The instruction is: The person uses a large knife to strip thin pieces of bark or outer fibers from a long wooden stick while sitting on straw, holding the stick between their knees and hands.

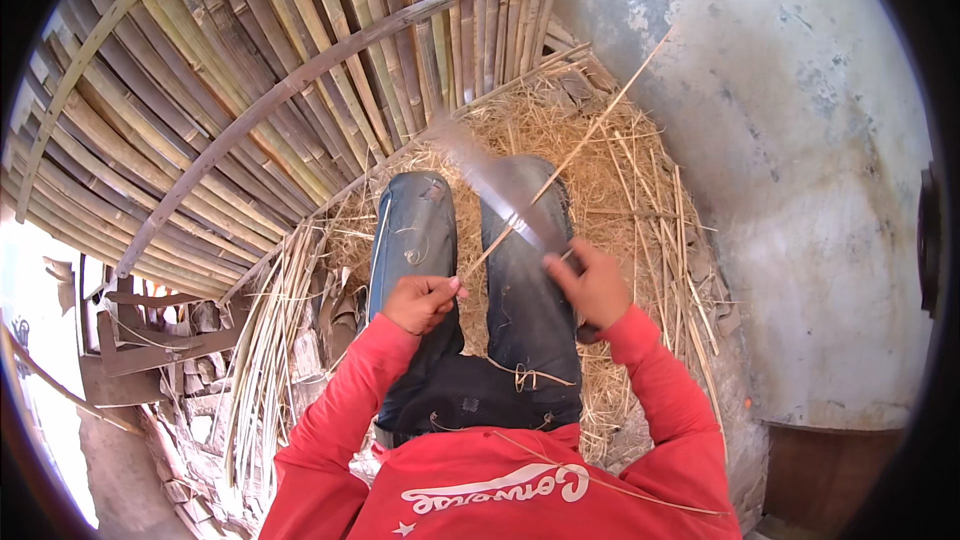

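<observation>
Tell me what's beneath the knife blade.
Beneath the blade in the right hand, the right jeans leg and straw show past its edges; whatever it covers can't be seen.

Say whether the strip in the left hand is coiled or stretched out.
Stretched out: the strip runs from the left hand up past the knife.

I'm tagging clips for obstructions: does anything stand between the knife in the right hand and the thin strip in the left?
Nothing visible does. The knife in the right hand crosses the strip in this view, just beyond the left hand; whether they touch, I cannot tell.
</observation>
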`<state>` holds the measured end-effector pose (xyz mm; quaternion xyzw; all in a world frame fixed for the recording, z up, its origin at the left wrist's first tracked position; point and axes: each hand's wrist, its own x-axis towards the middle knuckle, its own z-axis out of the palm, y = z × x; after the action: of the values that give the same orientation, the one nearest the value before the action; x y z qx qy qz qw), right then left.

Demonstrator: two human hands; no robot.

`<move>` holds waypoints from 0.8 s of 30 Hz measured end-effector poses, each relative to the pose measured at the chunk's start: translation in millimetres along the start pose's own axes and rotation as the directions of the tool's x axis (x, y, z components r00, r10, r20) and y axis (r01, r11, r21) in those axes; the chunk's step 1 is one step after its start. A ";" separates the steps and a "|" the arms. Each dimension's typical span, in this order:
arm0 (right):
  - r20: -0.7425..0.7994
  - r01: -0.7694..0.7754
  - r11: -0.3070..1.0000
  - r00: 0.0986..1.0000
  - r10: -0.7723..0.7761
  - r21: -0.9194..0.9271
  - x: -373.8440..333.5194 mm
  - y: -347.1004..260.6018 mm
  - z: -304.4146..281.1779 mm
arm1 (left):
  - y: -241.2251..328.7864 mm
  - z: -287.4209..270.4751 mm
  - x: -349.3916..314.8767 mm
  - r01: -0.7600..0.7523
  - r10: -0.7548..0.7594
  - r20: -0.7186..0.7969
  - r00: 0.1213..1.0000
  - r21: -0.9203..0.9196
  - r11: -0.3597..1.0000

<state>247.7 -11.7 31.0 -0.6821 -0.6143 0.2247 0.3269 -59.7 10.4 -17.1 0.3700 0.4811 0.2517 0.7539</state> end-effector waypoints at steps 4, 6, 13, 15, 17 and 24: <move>0.004 -0.002 1.000 1.000 0.002 0.018 8.7 -7.5 -5.4 | 0.5 -8.9 -7.3 0.022 -0.021 0.023 1.000 -0.041 0.999; -0.133 -0.094 0.991 0.985 0.106 0.096 25.9 2.5 -11.0 | 2.9 -6.0 -10.4 0.037 -0.037 -0.009 0.999 -0.038 0.999; 0.229 0.031 0.997 0.972 -0.047 0.073 -18.8 -33.4 -11.3 | 7.9 -1.9 -1.8 0.041 -0.041 0.013 0.999 -0.067 0.997; 0.149 0.095 0.986 0.982 -0.115 0.139 -18.0 -39.1 -15.1 | 4.4 2.9 -5.5 0.053 -0.054 -0.009 0.999 -0.077 0.996; 0.206 -0.301 0.723 0.954 0.220 0.622 -13.2 -52.5 -28.7 | 5.4 9.5 -4.8 -0.216 0.203 -0.101 0.974 -0.137 0.967; -0.056 0.001 0.568 0.995 0.080 0.823 -6.4 -93.1 -17.4 | 42.6 100.7 21.5 -0.622 0.579 -0.227 0.783 -0.291 0.727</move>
<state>194.7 -18.0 109.5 -0.4751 -0.4097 0.4616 0.6272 40.0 20.0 31.9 0.3494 0.3268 0.5853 0.6546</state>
